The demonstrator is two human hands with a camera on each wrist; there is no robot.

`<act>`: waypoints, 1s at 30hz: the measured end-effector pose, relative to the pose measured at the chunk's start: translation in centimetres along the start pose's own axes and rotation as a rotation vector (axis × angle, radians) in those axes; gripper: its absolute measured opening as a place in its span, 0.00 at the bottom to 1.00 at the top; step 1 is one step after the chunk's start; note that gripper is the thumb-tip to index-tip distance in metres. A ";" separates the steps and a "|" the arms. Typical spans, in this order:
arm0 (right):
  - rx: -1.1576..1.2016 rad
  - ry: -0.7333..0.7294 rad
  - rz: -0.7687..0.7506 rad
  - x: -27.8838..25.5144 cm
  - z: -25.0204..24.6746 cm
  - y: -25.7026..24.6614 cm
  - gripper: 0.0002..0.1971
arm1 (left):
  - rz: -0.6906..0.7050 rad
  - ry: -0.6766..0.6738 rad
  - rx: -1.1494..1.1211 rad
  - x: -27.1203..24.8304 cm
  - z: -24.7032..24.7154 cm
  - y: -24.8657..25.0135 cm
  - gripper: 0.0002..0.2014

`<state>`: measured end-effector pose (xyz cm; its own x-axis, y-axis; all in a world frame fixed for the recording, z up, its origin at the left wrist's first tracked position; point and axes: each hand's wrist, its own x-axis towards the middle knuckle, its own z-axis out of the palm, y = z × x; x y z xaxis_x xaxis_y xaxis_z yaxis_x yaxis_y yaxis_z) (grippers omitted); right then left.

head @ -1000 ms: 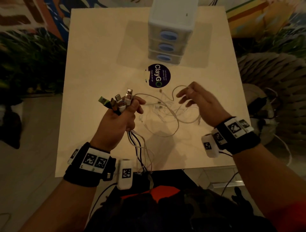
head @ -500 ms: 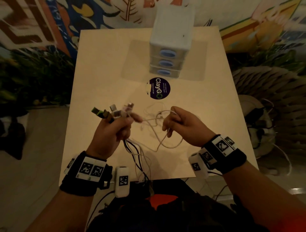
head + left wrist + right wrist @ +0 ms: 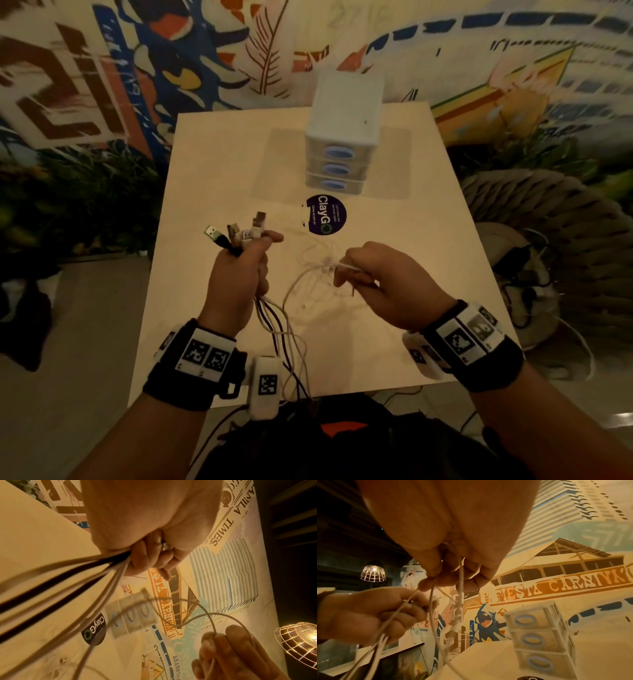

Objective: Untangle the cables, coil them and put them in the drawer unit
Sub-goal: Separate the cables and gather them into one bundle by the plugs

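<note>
My left hand grips a bundle of black and white cables in a fist, with several USB plugs sticking up above it; the cords trail down past the table's near edge. My right hand pinches a thin white cable whose loops hang between the two hands above the table; in the right wrist view the white cable curves down from the curled fingers. A white three-drawer unit with blue oval handles stands at the far middle, all drawers closed.
The beige table carries a round dark ClayGo sticker just in front of the drawer unit. A woven pouf with dark cords on it sits at the right. A painted mural wall stands behind.
My right hand went from open above the loose white cable to curled on it and lifted it toward me. The left fist kept its plugs. The head view tilted up.
</note>
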<state>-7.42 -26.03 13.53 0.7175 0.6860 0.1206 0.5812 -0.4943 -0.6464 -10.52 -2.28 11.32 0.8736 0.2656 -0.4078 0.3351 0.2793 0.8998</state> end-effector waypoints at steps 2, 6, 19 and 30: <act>0.009 -0.035 0.012 0.0 0.3 -0.7 0.10 | -0.087 -0.041 0.089 0.2 0.7 0.7 0.12; 0.021 -0.060 0.049 0.3 0.7 -1.7 0.09 | -0.189 -0.202 0.314 -0.5 2.6 0.8 0.17; -0.092 -0.214 0.046 0.1 0.1 -1.7 0.07 | -0.274 -0.266 0.313 0.1 3.1 -0.4 0.15; -0.115 -0.320 0.090 -1.1 0.7 -1.6 0.08 | -0.316 -0.507 0.621 -0.1 3.2 -0.8 0.07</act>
<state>-9.35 -25.61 13.88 0.6215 0.7608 -0.1870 0.5740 -0.6047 -0.5522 -9.76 -5.47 11.14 0.7092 -0.2251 -0.6681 0.5922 -0.3241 0.7378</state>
